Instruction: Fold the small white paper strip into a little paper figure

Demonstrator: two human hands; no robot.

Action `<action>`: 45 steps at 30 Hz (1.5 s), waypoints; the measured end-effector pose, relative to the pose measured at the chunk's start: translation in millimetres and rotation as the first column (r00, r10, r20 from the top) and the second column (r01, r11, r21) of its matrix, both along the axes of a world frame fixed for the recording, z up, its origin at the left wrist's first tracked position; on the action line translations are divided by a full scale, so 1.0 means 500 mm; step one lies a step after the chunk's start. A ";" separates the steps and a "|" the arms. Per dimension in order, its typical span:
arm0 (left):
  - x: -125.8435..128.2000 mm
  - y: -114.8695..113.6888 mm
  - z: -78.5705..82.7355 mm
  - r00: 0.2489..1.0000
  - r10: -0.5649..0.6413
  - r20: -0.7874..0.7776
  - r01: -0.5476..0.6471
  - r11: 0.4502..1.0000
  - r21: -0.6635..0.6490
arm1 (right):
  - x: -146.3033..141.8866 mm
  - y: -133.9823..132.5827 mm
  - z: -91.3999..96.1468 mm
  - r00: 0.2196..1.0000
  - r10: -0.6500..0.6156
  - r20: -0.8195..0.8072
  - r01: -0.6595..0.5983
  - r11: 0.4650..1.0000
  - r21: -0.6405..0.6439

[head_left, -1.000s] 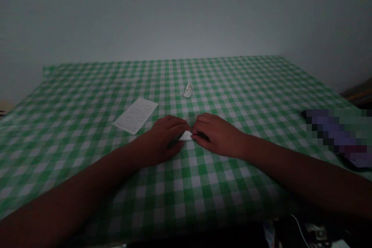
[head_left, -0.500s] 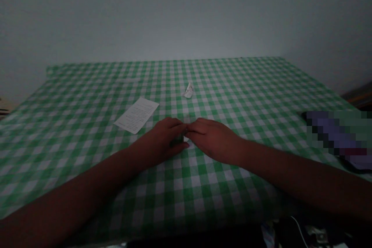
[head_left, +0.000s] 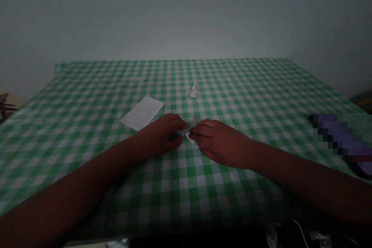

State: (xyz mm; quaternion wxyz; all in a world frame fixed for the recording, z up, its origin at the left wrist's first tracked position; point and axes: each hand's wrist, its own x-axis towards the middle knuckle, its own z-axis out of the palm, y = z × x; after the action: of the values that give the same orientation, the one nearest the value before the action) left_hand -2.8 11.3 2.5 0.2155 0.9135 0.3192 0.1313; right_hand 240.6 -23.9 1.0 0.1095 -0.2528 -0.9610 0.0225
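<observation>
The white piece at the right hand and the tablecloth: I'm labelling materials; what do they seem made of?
The white piece looks like matte paper: pale, straight-edged, though partly hidden. The tablecloth seems matte cloth or vinyl: no gloss shows, and dimness hides any weave.

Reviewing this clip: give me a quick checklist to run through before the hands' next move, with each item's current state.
1. Right hand at the small white paper: ok.
2. Left hand gripping that paper: cannot tell, the contact is unclear.
3. Small paper fully visible: not ok, fingers cover part.
4. Printed sheet lying flat, beyond the left wrist: ok.
5. Crumpled scrap apart from both hands: ok.
6. Lighting bright: not ok, the scene is dim.
</observation>
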 end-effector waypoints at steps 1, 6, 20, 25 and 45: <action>-0.001 0.003 0.000 1.000 -0.017 0.001 0.017 1.000 -0.004 | 0.001 0.001 0.001 1.000 0.004 -0.001 -0.004 1.000 -0.005; 0.001 0.006 0.000 1.000 -0.020 0.008 0.020 0.999 -0.028 | 0.007 0.006 0.003 0.999 0.048 -0.018 -0.049 0.999 -0.023; 0.009 0.003 0.017 1.000 0.025 0.004 -0.024 0.995 -0.096 | 0.008 0.010 0.001 0.997 0.069 -0.047 -0.071 0.996 -0.058; 0.005 0.005 0.014 1.000 0.022 0.000 -0.022 0.996 -0.090 | 0.006 0.010 0.001 0.997 0.073 -0.024 -0.074 0.996 -0.043; 0.014 0.003 0.005 0.994 0.104 0.037 -0.101 0.993 -0.068 | 0.007 0.013 -0.001 0.993 0.103 -0.057 -0.106 0.993 -0.056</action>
State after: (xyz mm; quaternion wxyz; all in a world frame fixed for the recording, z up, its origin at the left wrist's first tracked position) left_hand 4.2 13.0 4.9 0.2450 0.8854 0.3654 0.1499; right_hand 244.4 -17.5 0.4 0.1267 -0.2046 -0.9685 0.0636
